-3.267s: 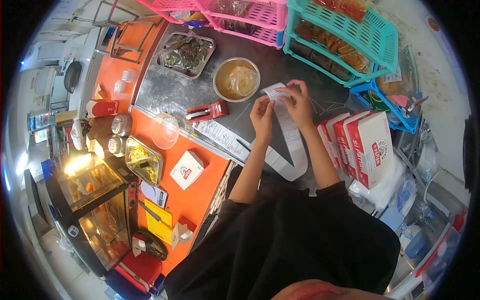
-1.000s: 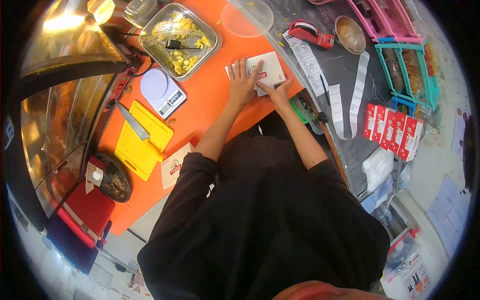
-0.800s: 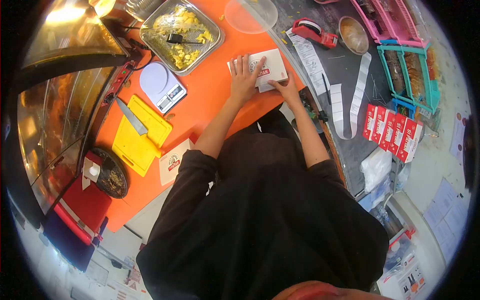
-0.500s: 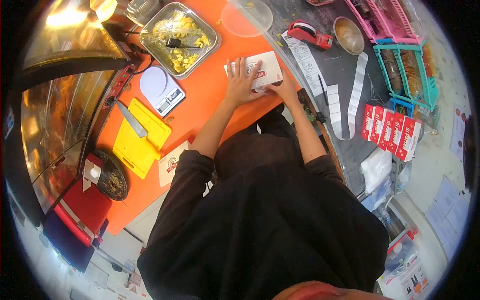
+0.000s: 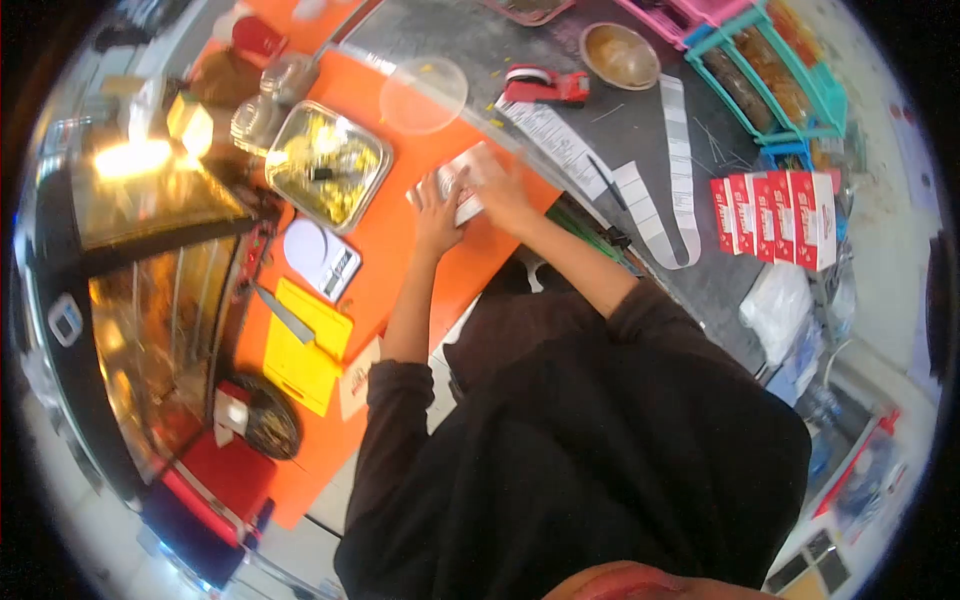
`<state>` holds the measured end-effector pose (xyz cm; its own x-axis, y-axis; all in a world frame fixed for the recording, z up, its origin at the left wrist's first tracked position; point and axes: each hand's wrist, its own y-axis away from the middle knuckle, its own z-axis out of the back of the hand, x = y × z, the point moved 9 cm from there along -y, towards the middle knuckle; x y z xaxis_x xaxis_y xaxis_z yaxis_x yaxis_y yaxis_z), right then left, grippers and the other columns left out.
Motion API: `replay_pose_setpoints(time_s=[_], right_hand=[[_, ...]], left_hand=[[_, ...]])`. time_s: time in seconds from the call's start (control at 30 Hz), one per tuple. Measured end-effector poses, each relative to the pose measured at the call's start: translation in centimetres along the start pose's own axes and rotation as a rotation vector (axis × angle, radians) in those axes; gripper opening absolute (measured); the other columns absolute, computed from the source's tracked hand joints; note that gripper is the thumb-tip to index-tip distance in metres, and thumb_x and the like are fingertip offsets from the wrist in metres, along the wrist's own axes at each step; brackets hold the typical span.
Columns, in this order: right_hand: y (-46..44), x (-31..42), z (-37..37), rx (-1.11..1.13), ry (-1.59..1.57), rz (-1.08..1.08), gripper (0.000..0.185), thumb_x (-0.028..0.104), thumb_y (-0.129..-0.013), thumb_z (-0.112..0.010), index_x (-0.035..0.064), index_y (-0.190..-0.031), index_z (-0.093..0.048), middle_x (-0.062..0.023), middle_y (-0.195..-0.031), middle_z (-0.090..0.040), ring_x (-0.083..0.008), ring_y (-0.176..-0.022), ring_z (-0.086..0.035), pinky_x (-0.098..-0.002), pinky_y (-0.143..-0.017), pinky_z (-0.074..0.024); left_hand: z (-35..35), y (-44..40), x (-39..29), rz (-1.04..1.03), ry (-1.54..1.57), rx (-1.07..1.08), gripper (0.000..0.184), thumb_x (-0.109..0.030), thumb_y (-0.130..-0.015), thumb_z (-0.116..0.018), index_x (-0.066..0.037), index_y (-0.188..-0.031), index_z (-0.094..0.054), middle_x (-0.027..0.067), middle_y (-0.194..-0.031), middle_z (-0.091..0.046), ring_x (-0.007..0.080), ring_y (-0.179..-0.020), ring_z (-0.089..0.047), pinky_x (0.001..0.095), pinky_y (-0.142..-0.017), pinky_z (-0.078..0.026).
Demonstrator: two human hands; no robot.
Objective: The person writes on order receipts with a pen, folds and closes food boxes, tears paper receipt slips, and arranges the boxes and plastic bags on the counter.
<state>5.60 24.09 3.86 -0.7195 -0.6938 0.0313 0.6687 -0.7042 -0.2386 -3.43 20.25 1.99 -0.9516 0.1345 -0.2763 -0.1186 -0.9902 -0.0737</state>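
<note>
On the orange table (image 5: 430, 290) lies a white box with red print (image 5: 465, 172), partly covered by both hands. My left hand (image 5: 438, 213) rests on its left part with the fingers spread. Over the right part of the box is my right hand (image 5: 502, 198), blurred by motion, so its finger shape is unclear. A clear tray of yellow food (image 5: 345, 165) sits up and left of the hands. The round plastic lid (image 5: 423, 95) lies above the box.
At left are a kitchen scale (image 5: 325, 262), a knife (image 5: 285, 315) on a yellow cutting board (image 5: 300, 372) and a glass display case (image 5: 150, 330). The dark counter holds a red tape dispenser (image 5: 546, 86), a paper strip (image 5: 678, 150), a bowl (image 5: 620, 55) and red-white boxes (image 5: 810, 215).
The view has turned and shifted. My right hand has moved from the box's near right edge onto its right part. My left hand stays on the box.
</note>
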Motion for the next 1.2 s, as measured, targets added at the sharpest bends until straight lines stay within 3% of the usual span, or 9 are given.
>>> replay_pose_setpoints(time_s=[0.17,0.3,0.47,0.6,0.73,0.87,1.0,1.1,1.2], right_hand=[[-2.8,2.9,-2.0,0.297,-0.355,0.482,0.119,0.032,-0.054,-0.085,0.0319,-0.153,-0.02,-0.0181,-0.135,-0.045,-0.0348,-0.13,-0.04,-0.0573,-0.112,-0.0226],[1.2,-0.3,3.1,0.301,-0.522,0.417,0.12,0.03,-0.049,-0.086,0.0343,-0.152,-0.024,-0.0211,-0.129,-0.046,-0.0368,-0.122,-0.044,-0.0504,-0.105,-0.0323],[9.8,-18.1,21.0,0.031,-0.452,-0.11,0.1,0.032,-0.048,-0.084,0.0437,-0.14,-0.046,-0.0257,-0.123,-0.045,-0.0415,-0.115,-0.042,-0.0504,-0.098,-0.0365],[18.8,-32.1,35.7,-0.239,-0.191,-0.393,0.055,0.039,-0.058,-0.083,0.0226,-0.109,-0.073,-0.018,-0.105,-0.054,-0.0363,-0.107,-0.046,-0.0449,-0.093,-0.0384],[25.8,-42.2,40.3,-0.13,0.158,-0.599,0.087,0.037,-0.062,-0.082,0.0295,-0.142,-0.049,-0.0218,-0.123,-0.048,-0.0422,-0.116,-0.041,-0.0498,-0.103,-0.0326],[30.8,-49.7,34.0,0.106,0.042,-0.772,0.075,0.04,-0.074,-0.075,0.0198,-0.141,-0.048,-0.0246,-0.118,-0.053,-0.039,-0.111,-0.047,-0.0472,-0.099,-0.0362],[30.0,-47.7,35.6,-0.033,0.143,-0.508,0.075,0.038,-0.084,-0.069,0.0137,-0.148,-0.038,-0.0222,-0.148,-0.035,-0.0428,-0.136,-0.031,-0.0503,-0.113,-0.0248],[24.9,-42.7,40.7,-0.402,0.466,-0.39,0.063,0.029,-0.09,-0.065,0.007,-0.144,-0.041,-0.0203,-0.147,-0.04,-0.041,-0.132,-0.039,-0.048,-0.109,-0.0301],[21.2,-40.9,32.8,-0.764,-0.628,-0.39,0.034,0.023,-0.098,-0.053,-0.0012,-0.122,-0.058,-0.0124,-0.121,-0.062,-0.021,-0.109,-0.058,-0.033,-0.091,-0.0449]], left_hand=[[-0.3,1.4,1.5,0.086,-0.027,0.02,0.103,-0.033,-0.058,-0.086,-0.006,-0.143,-0.034,0.0284,-0.141,-0.033,0.0464,-0.129,-0.033,0.0563,-0.107,-0.028],[4.2,0.5,-5.2,0.024,0.17,0.152,0.104,-0.034,-0.062,-0.086,-0.003,-0.145,-0.031,0.0277,-0.141,-0.033,0.0457,-0.131,-0.032,0.0533,-0.109,-0.027],[11.0,-1.1,-14.8,-0.104,0.373,-0.254,0.09,-0.022,-0.076,-0.079,-0.003,-0.147,-0.028,0.0258,-0.145,-0.03,0.042,-0.134,-0.029,0.0527,-0.109,-0.027],[5.8,-2.6,-17.8,-0.019,0.448,-0.296,0.068,-0.015,-0.084,-0.071,-0.001,-0.141,-0.036,0.0237,-0.142,-0.037,0.0388,-0.132,-0.036,0.0499,-0.108,-0.032],[0.8,-4.4,-23.1,-0.1,0.646,-0.132,0.028,-0.006,-0.09,-0.062,-0.001,-0.117,-0.06,0.0163,-0.125,-0.058,0.0314,-0.117,-0.054,0.0417,-0.101,-0.041],[-1.6,-5.3,-27.2,-0.133,0.677,-0.005,0.02,-0.002,-0.089,-0.053,-0.001,-0.105,-0.065,0.0191,-0.104,-0.065,0.0358,-0.101,-0.06,0.0423,-0.09,-0.047],[-3.6,-3.3,-25.8,-0.072,0.457,-0.091,0.02,-0.006,-0.086,-0.05,-0.002,-0.098,-0.066,0.0197,-0.099,-0.065,0.0366,-0.097,-0.06,0.0459,-0.088,-0.048],[-2.3,-1.7,-23.8,-0.003,0.491,-0.15,0.019,-0.012,-0.087,-0.059,-0.004,-0.102,-0.067,0.0162,-0.101,-0.063,0.0358,-0.098,-0.06,0.0441,-0.086,-0.048],[-3.3,1.4,-21.7,0.175,0.549,-0.081,0.023,-0.008,-0.085,-0.061,-0.005,-0.106,-0.066,0.0154,-0.102,-0.063,0.0343,-0.1,-0.059,0.0427,-0.087,-0.048]])
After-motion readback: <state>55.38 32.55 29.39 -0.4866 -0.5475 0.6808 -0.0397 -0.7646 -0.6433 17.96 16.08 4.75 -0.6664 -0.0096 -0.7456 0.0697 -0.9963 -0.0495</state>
